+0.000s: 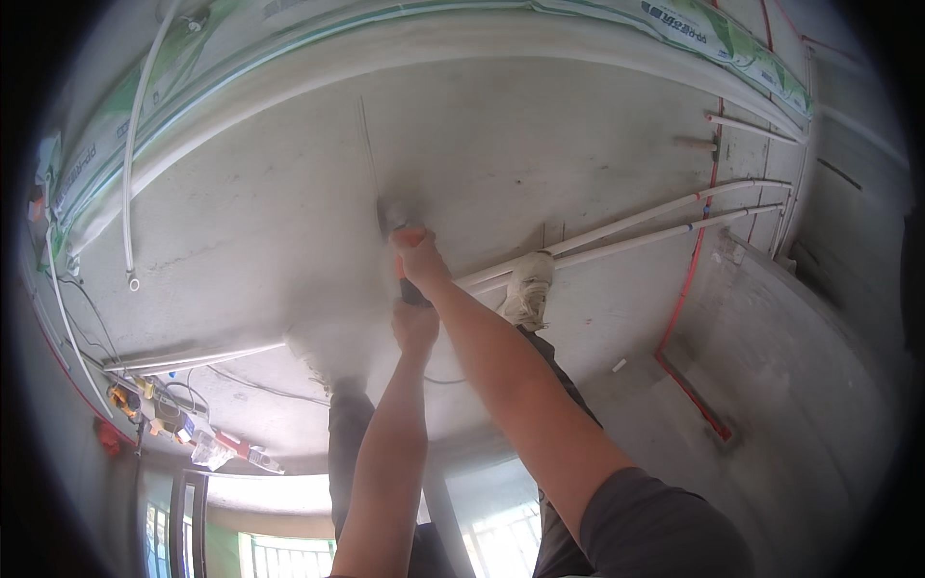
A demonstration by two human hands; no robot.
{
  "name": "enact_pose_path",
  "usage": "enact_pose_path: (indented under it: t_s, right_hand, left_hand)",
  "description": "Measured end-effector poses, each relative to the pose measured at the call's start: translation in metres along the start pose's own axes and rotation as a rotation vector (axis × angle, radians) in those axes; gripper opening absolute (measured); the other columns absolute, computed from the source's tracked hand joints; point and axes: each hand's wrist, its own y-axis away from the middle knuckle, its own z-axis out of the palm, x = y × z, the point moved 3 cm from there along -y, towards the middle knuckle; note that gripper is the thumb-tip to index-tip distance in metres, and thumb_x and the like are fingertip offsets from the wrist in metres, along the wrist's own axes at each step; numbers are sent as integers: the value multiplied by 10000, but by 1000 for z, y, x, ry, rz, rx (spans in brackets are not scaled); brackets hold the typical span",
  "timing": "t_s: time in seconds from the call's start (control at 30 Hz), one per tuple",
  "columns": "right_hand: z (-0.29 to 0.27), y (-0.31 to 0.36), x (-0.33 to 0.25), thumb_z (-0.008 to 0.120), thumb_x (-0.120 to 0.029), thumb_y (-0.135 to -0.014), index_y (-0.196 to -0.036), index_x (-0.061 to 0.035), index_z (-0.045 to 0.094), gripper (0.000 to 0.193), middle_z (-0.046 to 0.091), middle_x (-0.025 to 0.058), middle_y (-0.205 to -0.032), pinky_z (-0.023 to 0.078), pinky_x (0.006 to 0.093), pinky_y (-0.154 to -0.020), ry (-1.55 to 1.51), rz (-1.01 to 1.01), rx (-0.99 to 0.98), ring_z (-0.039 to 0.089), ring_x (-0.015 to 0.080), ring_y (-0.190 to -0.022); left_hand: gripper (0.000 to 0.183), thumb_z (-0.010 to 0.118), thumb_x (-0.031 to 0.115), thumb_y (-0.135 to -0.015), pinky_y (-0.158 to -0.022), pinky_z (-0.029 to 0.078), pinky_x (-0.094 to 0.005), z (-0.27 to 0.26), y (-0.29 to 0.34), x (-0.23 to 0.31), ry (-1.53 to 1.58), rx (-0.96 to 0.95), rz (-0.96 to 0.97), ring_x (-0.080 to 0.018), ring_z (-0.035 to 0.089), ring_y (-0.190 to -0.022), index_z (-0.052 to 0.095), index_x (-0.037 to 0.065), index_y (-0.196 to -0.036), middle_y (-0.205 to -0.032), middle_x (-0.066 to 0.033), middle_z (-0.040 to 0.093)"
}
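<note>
Both of my hands are closed around an orange and black angle grinder (pixel 403 275). My right hand (pixel 422 260) grips its front body, close to the guard and disc. Behind it, my left hand (pixel 414 326) wraps the dark rear end. The disc side (pixel 389 218) meets the grey concrete floor (pixel 289 193), and dust blurs the contact. A thin straight line (pixel 366 135) runs on across the floor from the disc. My right shoe (pixel 528 289) stands beside two white pipes; dust partly hides my left shoe (pixel 310 356).
White pipes (pixel 636 214) lie along the right, reaching red-marked grooves (pixel 692 270). Green-and-white printed sheeting (pixel 713 43) and a long white tube (pixel 501 39) span the far side. Assorted tools and cables (pixel 178 419) lie at lower left. Another thin pipe (pixel 135 164) stands out at left.
</note>
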Motion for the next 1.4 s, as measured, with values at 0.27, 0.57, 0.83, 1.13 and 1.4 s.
enact_pose_path:
  t_s: [0.27, 0.57, 0.83, 1.13, 1.4]
  right_hand:
    - [5, -36, 27, 707, -583, -1024, -1549, -52, 473, 782, 713, 166, -1363, 492, 430, -1139, -27, -114, 80, 681, 313, -1298]
    - [3, -47, -20, 758, -613, -987, -1583, -11, 411, 916, 687, 191, -1377, 519, 442, -1092, 85, -54, 126, 675, 329, -1282]
    - [9, -75, 1, 748, -552, -1019, -1577, -23, 407, 841, 663, 160, -1361, 533, 407, -1061, -31, -115, 59, 661, 283, -1246]
    - [8, -83, 8, 645, -720, -980, -1647, -120, 329, 951, 764, 112, -1330, 456, 493, -1158, 110, -91, 102, 706, 310, -1322]
    - [7, -63, -7, 547, -576, -1027, -1528, -116, 413, 693, 788, 4, -858, 486, 479, -1068, 189, -103, 80, 779, 230, -1082]
  left_hand:
    - [563, 922, 341, -752, -925, 574, -485, -1, 10, 9, 12, 55, 84, -386, 782, -1082, 716, 18, -1164, -1071, -189, 800]
    - [522, 886, 281, -806, -888, 575, -479, -13, -6, 46, 62, -17, 28, -368, 788, -1027, 674, -3, -1189, -1073, -183, 797]
    - [650, 915, 405, -812, -876, 585, -477, -18, 1, 53, 38, -27, 42, -367, 790, -1053, 669, -35, -1224, -1108, -216, 790]
    - [607, 918, 289, -779, -939, 575, -497, -15, 0, 55, -43, 14, 9, -385, 773, -1124, 663, -15, -1237, -1155, -206, 785]
    - [736, 935, 504, -788, -919, 575, -476, -10, -17, 35, -25, 37, 28, -374, 785, -1116, 688, -29, -1232, -1129, -221, 794]
